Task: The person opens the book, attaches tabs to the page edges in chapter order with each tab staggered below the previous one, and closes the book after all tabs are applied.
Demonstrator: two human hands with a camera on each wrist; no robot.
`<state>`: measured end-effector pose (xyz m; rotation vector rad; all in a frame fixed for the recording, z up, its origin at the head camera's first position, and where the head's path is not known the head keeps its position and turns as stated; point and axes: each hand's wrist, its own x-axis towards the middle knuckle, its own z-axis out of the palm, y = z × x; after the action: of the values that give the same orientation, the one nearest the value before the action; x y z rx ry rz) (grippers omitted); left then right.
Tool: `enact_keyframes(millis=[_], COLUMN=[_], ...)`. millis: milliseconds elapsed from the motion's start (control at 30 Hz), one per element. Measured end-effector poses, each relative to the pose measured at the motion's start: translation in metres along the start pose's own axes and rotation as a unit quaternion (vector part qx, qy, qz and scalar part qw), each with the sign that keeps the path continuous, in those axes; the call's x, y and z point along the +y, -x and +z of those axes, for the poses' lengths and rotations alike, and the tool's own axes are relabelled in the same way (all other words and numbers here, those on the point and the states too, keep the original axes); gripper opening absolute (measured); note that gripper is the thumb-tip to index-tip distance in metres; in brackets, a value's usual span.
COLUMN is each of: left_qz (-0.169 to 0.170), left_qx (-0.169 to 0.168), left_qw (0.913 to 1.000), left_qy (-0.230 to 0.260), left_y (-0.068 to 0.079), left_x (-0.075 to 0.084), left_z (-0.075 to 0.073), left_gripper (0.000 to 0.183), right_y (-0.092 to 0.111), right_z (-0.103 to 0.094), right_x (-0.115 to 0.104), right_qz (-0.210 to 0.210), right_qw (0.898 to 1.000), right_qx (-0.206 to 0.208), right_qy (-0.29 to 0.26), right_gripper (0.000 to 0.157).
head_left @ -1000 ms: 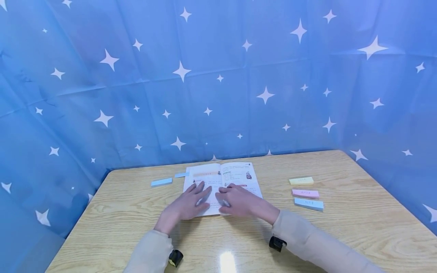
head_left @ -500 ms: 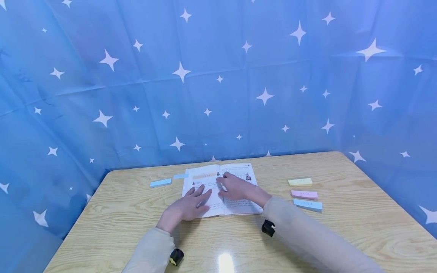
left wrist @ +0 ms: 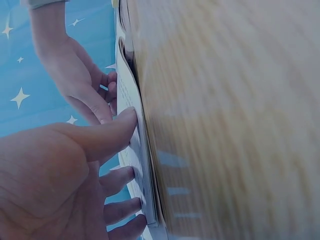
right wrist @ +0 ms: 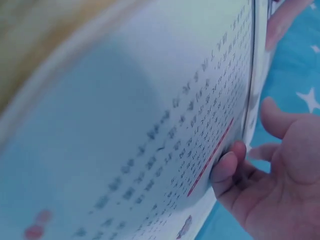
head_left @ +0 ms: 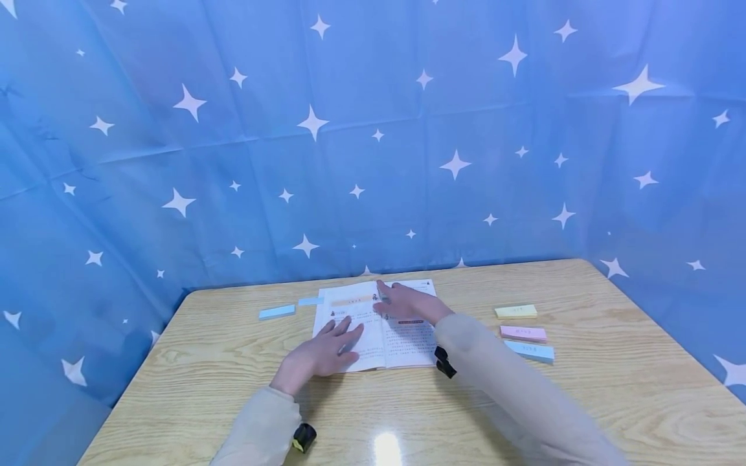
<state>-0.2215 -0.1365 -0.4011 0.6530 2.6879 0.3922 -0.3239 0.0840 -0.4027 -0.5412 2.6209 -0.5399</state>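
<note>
An open book (head_left: 410, 346) with printed text and small pictures lies near the table's far edge. My left hand (head_left: 323, 349) rests on the lower left page, fingers spread; in the left wrist view its thumb (left wrist: 122, 127) and fingertips touch the paper. At the top of the centre fold is my right hand (head_left: 405, 302), index finger stretched toward the far edge. The right wrist view shows some of that hand's fingers (right wrist: 225, 167) bent against the right page, beside a red line of print. Neither hand grips anything. A light blue strip (head_left: 311, 301) lies at the book's left edge.
On the wooden table (head_left: 221, 362), a blue sticky-note pad (head_left: 276, 312) lies left of the book. To its right are a yellow pad (head_left: 515, 312), a pink pad (head_left: 523, 333) and a blue pad (head_left: 529, 351). A star-patterned blue curtain (head_left: 373, 162) hangs behind.
My right hand has slid up along the centre fold, from the lower part of the pages to the top. The left hand has stayed on the left page.
</note>
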Motion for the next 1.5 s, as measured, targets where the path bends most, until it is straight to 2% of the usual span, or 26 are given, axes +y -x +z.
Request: enact_keyframes(millis=[167, 467, 733, 933, 1100, 1433, 1500], left_qz=[0.001, -0.001, -0.005, -0.026, -0.03, -0.029, -0.03], left_qx=[0.002, -0.008, -0.008, -0.013, -0.014, -0.015, -0.014], left_qw=[1.0, 1.0, 0.9996, 0.9988, 0.9987, 0.9989, 0.9989], left_qy=[0.008, 0.004, -0.026, -0.04, -0.038, -0.033, -0.034], left_y=[0.0, -0.002, -0.006, -0.005, -0.004, -0.003, -0.003], left_x=[-0.001, -0.001, 0.001, 0.002, 0.002, 0.002, 0.002], left_z=[0.0, 0.0, 0.0, 0.001, 0.002, 0.001, 0.001], left_gripper=[0.057, 0.059, 0.059, 0.06, 0.061, 0.06, 0.06], right_y=[-0.003, -0.007, -0.001, 0.009, 0.021, 0.059, 0.065], right_z=[0.0, -0.002, -0.003, 0.003, 0.008, 0.021, 0.023], right_x=[-0.001, -0.005, -0.008, -0.013, -0.018, -0.03, -0.031], right_qz=[0.015, 0.039, 0.009, -0.045, -0.071, -0.1, -0.106], right_qw=[1.0, 0.998, 0.995, 0.989, 0.987, 0.983, 0.982], right_qx=[-0.002, -0.015, -0.028, -0.037, -0.053, -0.072, -0.072], right_qy=[-0.003, 0.046, 0.1, 0.139, 0.135, 0.138, 0.137], right_gripper=[0.072, 0.071, 0.07, 0.065, 0.061, 0.055, 0.048])
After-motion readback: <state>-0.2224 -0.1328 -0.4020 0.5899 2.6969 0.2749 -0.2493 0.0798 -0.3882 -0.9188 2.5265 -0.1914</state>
